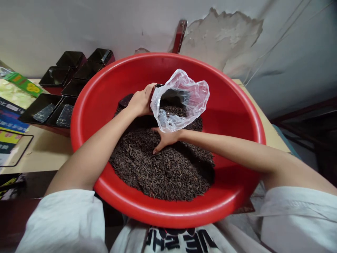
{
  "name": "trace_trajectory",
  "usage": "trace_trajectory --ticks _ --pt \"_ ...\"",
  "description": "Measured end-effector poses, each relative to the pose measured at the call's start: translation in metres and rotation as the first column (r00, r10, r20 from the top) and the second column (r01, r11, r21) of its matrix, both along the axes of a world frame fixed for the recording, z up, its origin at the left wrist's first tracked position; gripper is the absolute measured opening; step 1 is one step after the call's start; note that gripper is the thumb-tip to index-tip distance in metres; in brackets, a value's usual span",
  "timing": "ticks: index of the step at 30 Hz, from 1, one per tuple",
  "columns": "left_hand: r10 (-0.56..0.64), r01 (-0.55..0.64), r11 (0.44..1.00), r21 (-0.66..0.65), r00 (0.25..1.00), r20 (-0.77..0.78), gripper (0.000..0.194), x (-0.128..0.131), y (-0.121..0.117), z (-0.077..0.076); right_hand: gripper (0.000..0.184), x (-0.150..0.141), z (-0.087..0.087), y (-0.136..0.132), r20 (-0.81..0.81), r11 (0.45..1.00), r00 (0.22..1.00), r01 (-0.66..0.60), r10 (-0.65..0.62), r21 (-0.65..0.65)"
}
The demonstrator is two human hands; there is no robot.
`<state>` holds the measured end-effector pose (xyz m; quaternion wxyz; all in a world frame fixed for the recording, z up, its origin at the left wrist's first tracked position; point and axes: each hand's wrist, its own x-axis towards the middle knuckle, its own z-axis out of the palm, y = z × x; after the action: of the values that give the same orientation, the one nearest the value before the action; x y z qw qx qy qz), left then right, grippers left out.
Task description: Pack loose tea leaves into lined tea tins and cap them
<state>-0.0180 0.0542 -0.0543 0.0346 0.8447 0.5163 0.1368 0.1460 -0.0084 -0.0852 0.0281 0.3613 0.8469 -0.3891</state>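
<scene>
Loose dark dried tea leaves [160, 172] lie heaped in a big red plastic basin [234, 116]. My left hand [142, 101] grips a dark box [153, 96] above the heap, tilted so that its mouth faces right. A clear plastic bag [197, 95] lines the box and flares out past its rim, with some tea leaves inside. Below the bag, my right hand [167, 138] rests in the heap. Its thumb and fingers are spread, touching the leaves; the bag's lower edge hides part of the back of this hand.
To the left of the basin, several dark open boxes [55, 75] stand together, some holding clear plastic. Printed packaging [15, 116] lies at the far left of the pale table [47, 154]. Behind the basin is a wall with peeling paint [223, 33], a dark red strip [180, 36] leaning there.
</scene>
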Motion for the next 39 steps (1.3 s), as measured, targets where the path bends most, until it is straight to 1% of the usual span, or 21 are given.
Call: trace_trajectory --ticks 3,5,7,8,10,11,13,14,16,17,19,21,24,27,29,31,32,33,35,37,39 --pt "0.003 -0.003 1.0 -0.007 1.0 0.014 0.082 -0.001 0.002 -0.001 0.07 0.013 0.017 -0.017 -0.065 0.973 0.997 0.024 -0.04 -0.232" --pt "0.001 -0.001 1.0 -0.001 1.0 0.024 0.08 0.0 0.003 -0.002 0.056 0.018 0.025 -0.028 -0.11 0.949 0.99 0.046 -0.084 -0.312" --pt "0.003 -0.003 1.0 0.004 1.0 0.017 0.08 0.0 0.003 -0.002 0.046 0.022 0.033 -0.039 -0.147 0.923 0.981 0.065 -0.129 -0.379" --pt "0.004 -0.004 1.0 0.004 1.0 0.007 0.081 0.0 0.003 -0.002 0.042 0.024 0.036 -0.045 -0.167 0.9 0.972 0.082 -0.168 -0.429" --pt "0.003 -0.003 1.0 -0.001 1.0 -0.005 0.082 0.0 0.003 -0.001 0.035 0.028 0.041 -0.056 -0.183 0.82 0.938 0.149 -0.294 -0.552" --pt "0.002 -0.002 1.0 -0.003 1.0 -0.005 0.082 0.0 0.003 0.0 0.033 0.03 0.043 -0.061 -0.173 0.768 0.913 0.196 -0.37 -0.61" --pt "0.008 -0.008 1.0 -0.003 1.0 0.008 0.081 0.001 0.002 0.0 0.029 0.034 0.048 -0.07 -0.129 0.666 0.849 0.298 -0.512 -0.684" --pt "0.014 -0.014 1.0 0.0 1.0 0.014 0.08 0.001 0.002 0.0 0.028 0.036 0.05 -0.072 -0.111 0.628 0.82 0.335 -0.561 -0.703" --pt "0.017 -0.017 1.0 0.001 1.0 0.008 0.079 0.001 0.001 0.001 0.027 0.04 0.057 -0.075 -0.093 0.58 0.787 0.364 -0.61 -0.728" --pt "0.014 -0.014 1.0 0.0 1.0 0.001 0.078 0.001 0.0 0.001 0.027 0.042 0.062 -0.075 -0.089 0.569 0.784 0.363 -0.615 -0.737" --pt "0.015 -0.015 1.0 -0.003 1.0 -0.012 0.077 0.001 -0.001 0.0 0.027 0.045 0.076 -0.075 -0.093 0.574 0.805 0.331 -0.586 -0.749" --pt "0.033 -0.033 0.999 -0.003 0.999 -0.005 0.072 0.001 -0.002 0.0 0.032 0.047 0.092 -0.073 -0.134 0.61 0.83 0.277 -0.541 -0.742" --pt "0.06 -0.06 0.998 -0.008 0.998 0.024 0.066 0.001 -0.004 0.001 0.041 0.047 0.117 -0.068 -0.224 0.695 0.849 0.21 -0.478 -0.688" --pt "0.059 -0.059 0.998 -0.013 0.998 0.028 0.065 0.002 -0.005 0.002 0.034 0.044 0.135 -0.058 -0.28 0.781 0.844 0.231 -0.457 -0.58" --pt "0.056 -0.056 0.998 -0.014 0.998 0.02 0.064 0.003 -0.006 0.003 0.032 0.039 0.139 -0.045 -0.335 0.843 0.824 0.281 -0.457 -0.459" --pt "0.063 -0.063 0.998 -0.014 0.998 0.019 0.064 0.002 -0.007 0.004 0.034 0.032 0.138 -0.026 -0.381 0.892 0.811 0.365 -0.445 -0.267" --pt "0.066 -0.065 0.998 -0.015 0.998 0.018 0.065 0.002 -0.007 0.003 0.037 0.029 0.136 -0.017 -0.39 0.9 0.812 0.413 -0.434 -0.142" --pt "0.067 -0.067 0.998 -0.015 0.998 0.016 0.068 0.001 -0.006 0.003 0.039 0.027 0.133 -0.007 -0.387 0.89 0.82 0.456 -0.422 -0.006" --pt "0.069 -0.069 0.997 -0.016 0.998 0.01 0.072 0.0 -0.005 0.002 0.043 0.023 0.13 0.007 -0.349 0.84 0.85 0.487 -0.394 0.24" --pt "0.072 -0.072 0.997 -0.018 0.997 0.007 0.075 -0.001 -0.004 0.002 0.042 0.022 0.131 0.01 -0.29 0.809 0.889 0.448 -0.355 0.38" --pt "0.067 -0.067 0.998 -0.021 0.998 0.004 0.075 -0.001 -0.002 0.002 0.036 0.025 0.134 0.0 -0.254 0.805 0.921 0.383 -0.295 0.453"
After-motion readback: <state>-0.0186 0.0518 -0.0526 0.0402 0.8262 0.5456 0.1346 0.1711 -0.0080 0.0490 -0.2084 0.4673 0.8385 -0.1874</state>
